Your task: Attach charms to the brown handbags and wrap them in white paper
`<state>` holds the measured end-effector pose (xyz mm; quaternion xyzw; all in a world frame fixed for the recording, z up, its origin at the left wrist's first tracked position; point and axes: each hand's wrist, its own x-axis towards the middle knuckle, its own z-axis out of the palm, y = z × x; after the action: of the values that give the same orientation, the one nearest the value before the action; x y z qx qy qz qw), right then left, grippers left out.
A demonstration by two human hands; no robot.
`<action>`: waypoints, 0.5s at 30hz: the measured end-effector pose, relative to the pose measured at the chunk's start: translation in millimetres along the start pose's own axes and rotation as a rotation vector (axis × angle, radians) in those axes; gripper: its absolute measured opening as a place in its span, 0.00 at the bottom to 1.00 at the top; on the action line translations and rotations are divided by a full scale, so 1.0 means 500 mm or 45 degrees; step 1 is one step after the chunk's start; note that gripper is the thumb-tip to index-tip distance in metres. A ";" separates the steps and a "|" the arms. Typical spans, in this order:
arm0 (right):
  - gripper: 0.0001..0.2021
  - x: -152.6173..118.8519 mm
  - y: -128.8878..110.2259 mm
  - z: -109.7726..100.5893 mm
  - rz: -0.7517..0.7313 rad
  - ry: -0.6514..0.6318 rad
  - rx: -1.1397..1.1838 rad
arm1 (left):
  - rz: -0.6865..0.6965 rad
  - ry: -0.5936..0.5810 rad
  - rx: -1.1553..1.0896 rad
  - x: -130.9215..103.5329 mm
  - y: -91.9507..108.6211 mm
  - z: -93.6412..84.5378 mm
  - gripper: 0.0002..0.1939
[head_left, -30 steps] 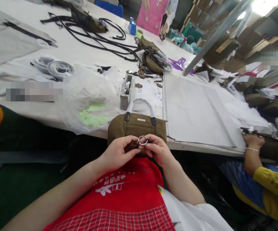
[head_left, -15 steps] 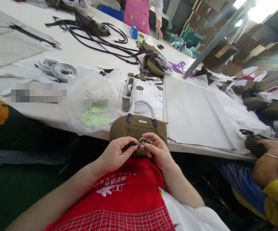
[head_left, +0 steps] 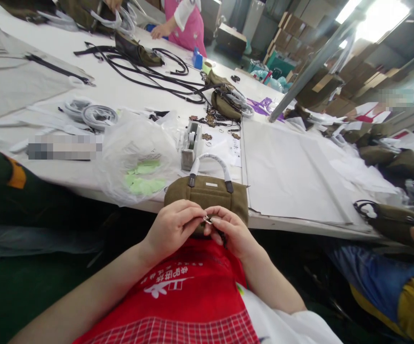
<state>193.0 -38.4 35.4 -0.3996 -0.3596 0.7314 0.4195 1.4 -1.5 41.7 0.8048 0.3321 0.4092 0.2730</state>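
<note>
A small silver split ring (head_left: 207,220) is pinched between my two hands, over the front of an olive handbag (head_left: 224,198). My left hand (head_left: 174,227) is closed, thumb and forefinger on the ring's left side. My right hand (head_left: 233,231) is closed too, at the ring's right side, and a short dark charm or cord piece (head_left: 222,237) shows beneath its fingers. The bag stands at the table's edge with its wrapped handle (head_left: 212,156) upright. My fingers partly cover the ring and the dark piece.
A tape dispenser (head_left: 190,145) stands behind the bag, near charms and cords (head_left: 212,118). To the left lies a clear plastic bag (head_left: 121,157) with green slips. Black straps (head_left: 138,71) cross the table. Co-workers sit at right and stand at the far side, near a metal pole (head_left: 310,67).
The ring has turned and is more covered by my fingers. The dark piece at my left hand no longer shows there; one hangs below my right. The far co-worker's arm has moved left.
</note>
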 end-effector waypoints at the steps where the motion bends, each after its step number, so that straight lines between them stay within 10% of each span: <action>1: 0.14 -0.002 -0.001 -0.002 -0.016 -0.001 -0.051 | -0.075 -0.003 -0.035 0.004 0.002 -0.002 0.06; 8: 0.11 -0.019 -0.033 -0.008 -0.476 0.241 -0.710 | -0.723 -0.117 -0.617 0.027 0.022 -0.016 0.10; 15: 0.12 -0.014 -0.043 0.008 -0.292 0.221 -0.582 | -1.063 -0.277 -1.086 0.032 0.027 -0.009 0.15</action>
<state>198.7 -37.2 57.6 -0.5018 -0.5210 0.5421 0.4277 9.2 2.8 61.3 0.4633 0.3968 0.2800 0.7413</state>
